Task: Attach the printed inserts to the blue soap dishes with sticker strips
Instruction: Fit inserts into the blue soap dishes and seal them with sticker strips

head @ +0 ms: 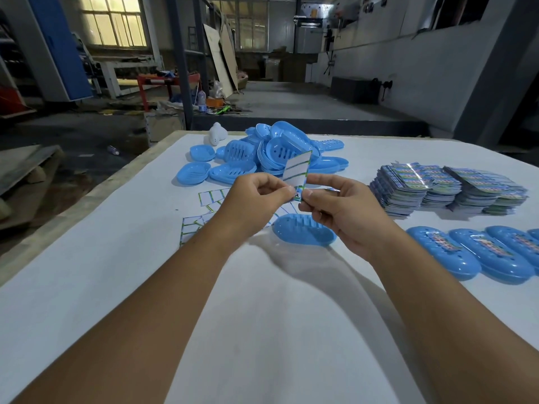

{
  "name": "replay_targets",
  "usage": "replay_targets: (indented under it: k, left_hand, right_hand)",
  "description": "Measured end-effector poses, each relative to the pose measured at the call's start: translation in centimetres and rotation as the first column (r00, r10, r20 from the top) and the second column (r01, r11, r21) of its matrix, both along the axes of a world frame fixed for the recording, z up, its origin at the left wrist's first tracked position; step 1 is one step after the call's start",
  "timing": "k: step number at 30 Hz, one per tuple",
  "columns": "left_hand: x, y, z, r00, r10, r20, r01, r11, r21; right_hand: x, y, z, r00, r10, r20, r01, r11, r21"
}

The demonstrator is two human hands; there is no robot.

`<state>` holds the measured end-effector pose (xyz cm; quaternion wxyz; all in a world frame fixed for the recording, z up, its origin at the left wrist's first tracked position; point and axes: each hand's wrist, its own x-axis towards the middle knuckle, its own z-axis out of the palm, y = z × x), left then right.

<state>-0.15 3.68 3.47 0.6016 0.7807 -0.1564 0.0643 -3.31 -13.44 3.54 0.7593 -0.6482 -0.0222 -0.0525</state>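
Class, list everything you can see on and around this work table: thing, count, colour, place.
table: one, white, foreground
loose soap dishes: a heap, blue, far centre
single soap dish: one, blue, below the hands
finished dishes: a row, blue, right edge
printed inserts: stacks, multicoloured, right
sticker sheets: several, white with green edges, left of centre
sticker strip: one, white, pinched by both hands
left hand
right hand

Both hands meet above the white table: the left hand and right hand pinch the lower end of a sticker sheet. One blue soap dish lies beneath them; a dish pile sits near the far edge, stacked printed inserts toward the right edge.
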Motion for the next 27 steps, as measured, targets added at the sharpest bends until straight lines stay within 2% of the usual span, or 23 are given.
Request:
replay_targets:
  k: [8, 12, 22, 27]
  left_hand:
    - [-0.3, -0.2, 0.0, 0.998, -0.059, -0.021, 0.058, 0.998, -0.016]
    - [-0.2, 0.0, -0.1, 0.997, -0.074, 0.017, 0.074, 0.997, 0.020]
    - [0.2, 0.0, -0.6, 0.995, 0.078, 0.056, -0.087, 0.982, 0.167]
    - [0.7, 0.7, -0.5, 0.988, 0.134, 0.071, -0.146, 0.967, 0.211]
  right_hand:
    - [0.0, 0.3, -0.2, 0.999, -0.022, 0.037, 0.023, 0.999, -0.030]
    - [0.2, 0.3, -0.4, 0.998, -0.040, 0.054, 0.045, 0.996, -0.080]
    - [0.5, 0.2, -0.9, 0.986, -0.138, 0.089, 0.158, 0.946, -0.285]
    - [1.0, -0.2, -1.3, 0.953, -0.277, 0.123, 0.302, 0.845, -0.440]
